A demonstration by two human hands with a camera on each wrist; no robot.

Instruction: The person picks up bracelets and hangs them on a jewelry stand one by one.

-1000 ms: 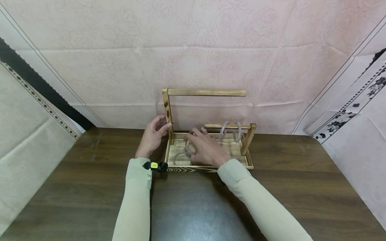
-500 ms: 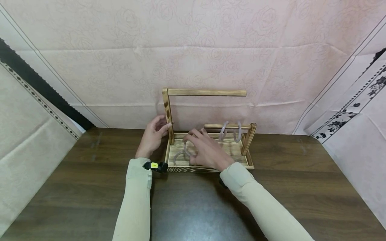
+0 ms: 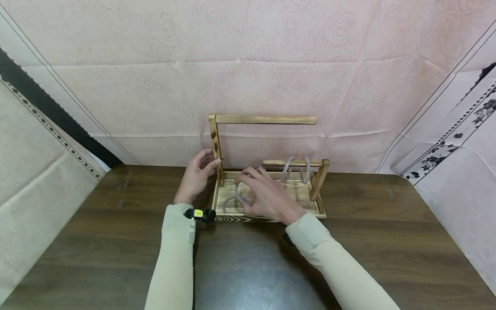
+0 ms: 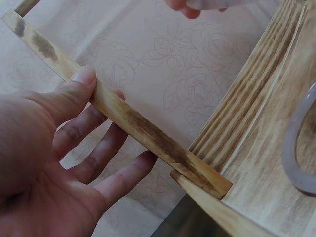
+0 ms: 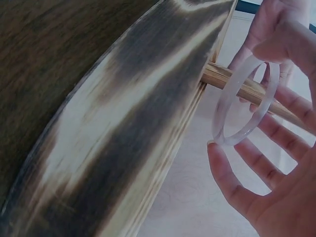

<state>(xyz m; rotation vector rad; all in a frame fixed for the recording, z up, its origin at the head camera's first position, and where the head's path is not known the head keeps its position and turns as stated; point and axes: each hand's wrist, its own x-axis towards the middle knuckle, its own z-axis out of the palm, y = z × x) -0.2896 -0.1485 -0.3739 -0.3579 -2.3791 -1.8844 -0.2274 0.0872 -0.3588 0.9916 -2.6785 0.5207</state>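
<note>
head: above, forward-down, farthest | left wrist: close on post (image 4: 143,129) | right wrist: close, same post beyond tray (image 5: 123,123)

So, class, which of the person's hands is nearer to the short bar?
Right. In the head view, the right hand, holding a ring, is just below the free end of the short bar; the left hand is farther off, at the tall post.

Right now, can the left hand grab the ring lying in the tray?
Probably yes, once the left hand lets go of the wooden post. The lying ring is close by, though the right hand, holding another ring, could crowd it.
</note>
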